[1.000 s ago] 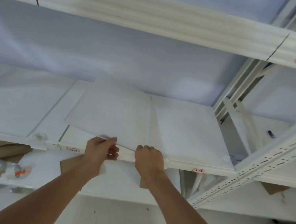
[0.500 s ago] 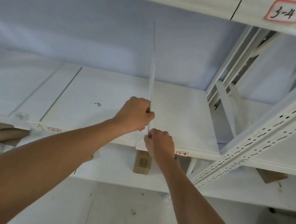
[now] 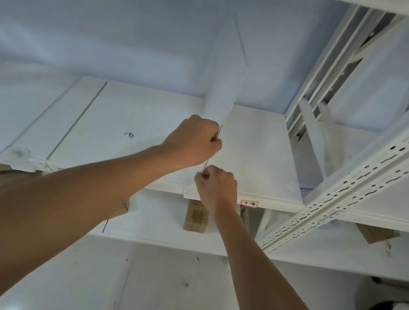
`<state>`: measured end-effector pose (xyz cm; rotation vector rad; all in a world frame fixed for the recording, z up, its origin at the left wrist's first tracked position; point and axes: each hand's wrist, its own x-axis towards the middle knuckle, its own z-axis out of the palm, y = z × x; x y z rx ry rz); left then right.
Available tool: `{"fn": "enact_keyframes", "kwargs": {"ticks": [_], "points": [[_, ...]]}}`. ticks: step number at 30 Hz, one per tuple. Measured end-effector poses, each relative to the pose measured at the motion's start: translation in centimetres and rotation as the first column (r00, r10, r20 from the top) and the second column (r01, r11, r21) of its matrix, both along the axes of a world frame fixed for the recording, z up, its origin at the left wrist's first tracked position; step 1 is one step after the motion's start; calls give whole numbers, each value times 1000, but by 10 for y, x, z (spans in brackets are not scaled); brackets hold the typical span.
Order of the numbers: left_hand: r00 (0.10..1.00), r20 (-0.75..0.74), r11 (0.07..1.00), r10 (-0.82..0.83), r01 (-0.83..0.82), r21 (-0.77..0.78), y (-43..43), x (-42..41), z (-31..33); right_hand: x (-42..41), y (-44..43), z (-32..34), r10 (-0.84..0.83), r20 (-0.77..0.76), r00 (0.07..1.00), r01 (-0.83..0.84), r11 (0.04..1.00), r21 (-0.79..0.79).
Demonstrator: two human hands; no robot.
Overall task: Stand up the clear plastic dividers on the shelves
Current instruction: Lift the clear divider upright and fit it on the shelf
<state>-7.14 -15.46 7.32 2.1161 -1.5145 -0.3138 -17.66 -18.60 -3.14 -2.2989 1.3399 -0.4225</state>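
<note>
Divider (image 3: 226,83) is up on its edge on the middle shelf (image 3: 148,130), clear plastic so it's kinda hard to make out, but you can see its front edge running from the hands up toward the back wall, leaning a little to the right near the top. Left hand (image 3: 194,141) is closed around that front edge a bit above the shelf surface, knuckles facing the camera. Right hand (image 3: 216,185) sits lower, right at the shelf's front lip, fingers pinched on the bottom corner of the same sheet. So both hands are holding the divider, one stacked above the other, nearly touching. On the shelf left of the hands there's a small dark squiggle mark (image 3: 129,134), and on the front lip just right of the right hand a red-bordered label (image 3: 249,203) with handwriting I can't read properly. Perforated white upright (image 3: 369,179) cuts diagonally across the right side. Under the shelf, on the next level down, a cardboard piece (image 3: 196,216) pokes out directly below the right wrist, another one further right (image 3: 376,233).
</note>
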Motion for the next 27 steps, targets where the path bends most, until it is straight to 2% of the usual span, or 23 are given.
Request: {"fn": "enact_keyframes", "kwargs": {"ticks": [5, 10, 20, 27], "points": [[1000, 11, 998, -23, 22, 61, 6, 1, -10, 11, 7, -5, 10, -70, 997, -11, 1000, -9], [999, -40, 1000, 11, -11, 21, 7, 10, -18, 10, 5, -9, -26, -119, 993, 18, 997, -69], [1000, -25, 999, -9, 8, -33, 3, -2, -21, 7, 3, 0, -49, -168, 985, 43, 998, -38], [1000, -11, 1000, 21, -21, 8, 3, 7, -24, 12, -7, 7, -10, -196, 981, 31, 994, 106]]}}
